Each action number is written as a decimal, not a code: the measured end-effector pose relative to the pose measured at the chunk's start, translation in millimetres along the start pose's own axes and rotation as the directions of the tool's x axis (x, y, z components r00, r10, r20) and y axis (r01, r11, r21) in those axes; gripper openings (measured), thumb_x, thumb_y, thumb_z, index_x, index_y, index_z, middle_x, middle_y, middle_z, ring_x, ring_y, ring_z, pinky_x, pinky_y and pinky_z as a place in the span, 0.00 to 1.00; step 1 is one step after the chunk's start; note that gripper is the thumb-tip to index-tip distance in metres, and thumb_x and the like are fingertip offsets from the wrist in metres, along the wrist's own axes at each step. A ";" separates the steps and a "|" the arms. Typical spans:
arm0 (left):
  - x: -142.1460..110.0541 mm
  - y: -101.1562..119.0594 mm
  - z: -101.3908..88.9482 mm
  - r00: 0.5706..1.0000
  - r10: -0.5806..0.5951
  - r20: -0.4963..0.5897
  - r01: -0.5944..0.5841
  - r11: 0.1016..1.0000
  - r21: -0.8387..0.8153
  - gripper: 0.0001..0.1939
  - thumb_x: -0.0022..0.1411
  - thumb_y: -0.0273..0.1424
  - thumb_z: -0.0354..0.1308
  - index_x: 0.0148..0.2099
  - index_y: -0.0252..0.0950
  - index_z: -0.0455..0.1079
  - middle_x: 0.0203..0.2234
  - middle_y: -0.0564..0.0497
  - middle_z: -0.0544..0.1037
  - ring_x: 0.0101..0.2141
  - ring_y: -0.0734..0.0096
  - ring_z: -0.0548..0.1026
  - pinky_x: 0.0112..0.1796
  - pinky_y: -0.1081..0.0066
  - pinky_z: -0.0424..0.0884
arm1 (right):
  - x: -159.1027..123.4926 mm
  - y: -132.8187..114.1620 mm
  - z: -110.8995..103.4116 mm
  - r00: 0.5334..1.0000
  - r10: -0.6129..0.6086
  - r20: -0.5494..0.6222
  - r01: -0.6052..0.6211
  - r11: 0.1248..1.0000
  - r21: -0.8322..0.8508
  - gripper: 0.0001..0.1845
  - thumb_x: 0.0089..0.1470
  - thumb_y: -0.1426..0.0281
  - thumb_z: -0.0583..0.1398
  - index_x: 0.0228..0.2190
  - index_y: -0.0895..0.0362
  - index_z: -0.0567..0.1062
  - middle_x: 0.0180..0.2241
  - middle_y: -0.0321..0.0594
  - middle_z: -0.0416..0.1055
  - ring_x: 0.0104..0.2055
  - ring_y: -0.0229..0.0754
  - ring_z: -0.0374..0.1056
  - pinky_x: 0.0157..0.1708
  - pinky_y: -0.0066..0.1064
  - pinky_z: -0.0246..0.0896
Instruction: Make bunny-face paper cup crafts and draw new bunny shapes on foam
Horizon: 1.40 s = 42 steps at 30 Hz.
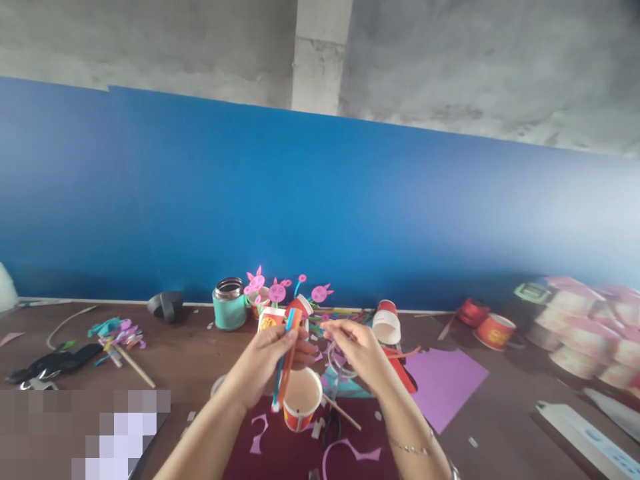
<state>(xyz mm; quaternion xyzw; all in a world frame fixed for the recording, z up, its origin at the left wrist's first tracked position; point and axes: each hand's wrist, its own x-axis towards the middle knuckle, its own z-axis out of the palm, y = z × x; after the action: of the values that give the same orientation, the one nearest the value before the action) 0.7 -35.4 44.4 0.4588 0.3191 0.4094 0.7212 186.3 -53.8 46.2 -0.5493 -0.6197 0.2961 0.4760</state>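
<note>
My left hand (265, 353) is closed around several narrow orange and blue strips (287, 370), held upright over the table. Just to its right, my right hand (359, 343) is raised with thumb and finger pinched together; whatever is between them is too small to make out. Below the strips stands a red-and-white paper cup (299, 420), its open mouth facing up. Behind my hands are pink paper animal faces (277, 292) on thin stems and a paper cup (271, 321) with a yellow print. Scissors (333, 420) lie beside the lower cup, partly hidden.
A teal metal jar (230, 307) stands at the back. Purple sheet (445, 387), a tipped paper cup (387, 323) and an orange-red cup (495, 331) lie to the right, with stacked wrapped goods (580, 327) beyond. Colourful scraps (117, 333) and a wooden stick (135, 367) are left.
</note>
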 end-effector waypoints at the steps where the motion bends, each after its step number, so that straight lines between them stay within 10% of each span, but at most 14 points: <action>1: -0.7 5.4 -4.8 0.999 0.016 -0.048 -0.016 1.000 0.011 0.18 0.52 0.39 0.63 0.39 0.29 0.71 0.28 0.43 0.80 0.28 0.64 0.79 0.32 0.69 0.71 | 1.3 4.0 -0.9 0.999 0.004 0.033 0.000 0.994 -0.111 0.16 0.54 0.62 0.55 0.33 0.59 0.78 0.28 0.40 0.76 0.28 0.40 0.66 0.27 0.27 0.57; 5: -4.4 22.0 -17.6 0.984 0.088 -0.153 -0.083 0.996 0.039 0.19 0.51 0.38 0.64 0.40 0.29 0.72 0.28 0.44 0.81 0.29 0.63 0.79 0.33 0.67 0.72 | 4.6 23.9 -4.9 0.978 0.152 0.143 -0.006 0.706 -0.708 0.15 0.49 0.75 0.53 0.20 0.58 0.77 0.21 0.40 0.74 0.24 0.38 0.65 0.22 0.27 0.48; 11: -5.0 25.6 -23.7 0.977 0.120 -0.173 -0.110 0.992 0.070 0.18 0.52 0.39 0.63 0.40 0.29 0.72 0.29 0.44 0.81 0.31 0.62 0.79 0.34 0.67 0.73 | 7.2 52.2 -15.2 0.969 0.230 0.096 -0.046 0.542 -0.839 0.12 0.42 0.81 0.54 0.19 0.62 0.77 0.22 0.50 0.75 0.23 0.41 0.66 0.21 0.29 0.44; 22: -7.9 34.2 -32.8 0.943 0.217 -0.252 -0.206 0.976 0.068 0.21 0.48 0.40 0.65 0.40 0.29 0.73 0.27 0.45 0.80 0.30 0.60 0.79 0.31 0.67 0.74 | -9.1 -7.4 17.6 0.975 -0.047 0.219 0.173 0.775 -0.607 0.15 0.55 0.73 0.51 0.30 0.55 0.78 0.30 0.38 0.76 0.30 0.38 0.67 0.29 0.25 0.53; 28: -20.2 49.3 -36.0 0.865 0.353 -0.355 -0.356 0.932 0.060 0.25 0.46 0.41 0.66 0.43 0.29 0.72 0.28 0.46 0.80 0.30 0.61 0.79 0.32 0.66 0.74 | -44.6 -31.2 120.8 0.775 -0.077 0.627 0.484 0.709 -0.512 0.08 0.47 0.77 0.56 0.28 0.58 0.76 0.30 0.44 0.74 0.32 0.45 0.69 0.29 0.29 0.59; 34: -25.4 54.7 -34.1 0.841 0.402 -0.361 -0.415 0.909 0.045 0.23 0.48 0.40 0.65 0.43 0.30 0.72 0.26 0.48 0.79 0.28 0.65 0.77 0.31 0.68 0.72 | -41.8 -4.1 192.1 0.929 0.108 0.355 0.218 0.615 -0.757 0.19 0.46 0.81 0.55 0.41 0.61 0.72 0.47 0.57 0.66 0.48 0.56 0.65 0.43 0.44 0.61; 38: -27.0 54.1 -30.5 0.853 0.412 -0.320 -0.409 0.909 0.082 0.19 0.51 0.40 0.63 0.40 0.30 0.72 0.25 0.49 0.78 0.23 0.73 0.74 0.26 0.74 0.68 | -43.2 2.4 193.4 0.938 -0.039 0.345 0.268 0.715 -0.646 0.16 0.49 0.78 0.55 0.41 0.60 0.70 0.43 0.53 0.68 0.45 0.54 0.66 0.42 0.42 0.62; 42: -34.9 54.7 -25.3 0.874 0.433 -0.220 -0.417 0.901 0.118 0.15 0.55 0.37 0.60 0.39 0.30 0.72 0.26 0.50 0.77 0.19 0.80 0.67 0.22 0.77 0.63 | -50.2 -9.2 145.1 0.949 -0.085 0.303 0.197 0.910 -0.364 0.09 0.51 0.75 0.55 0.36 0.60 0.71 0.36 0.45 0.71 0.39 0.43 0.68 0.39 0.31 0.61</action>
<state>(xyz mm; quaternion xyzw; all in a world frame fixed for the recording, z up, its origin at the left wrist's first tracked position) -52.8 -42.8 88.4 0.4883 0.3090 0.5996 0.5536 47.0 -81.5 -12.8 -0.5388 -0.7656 0.2060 0.2849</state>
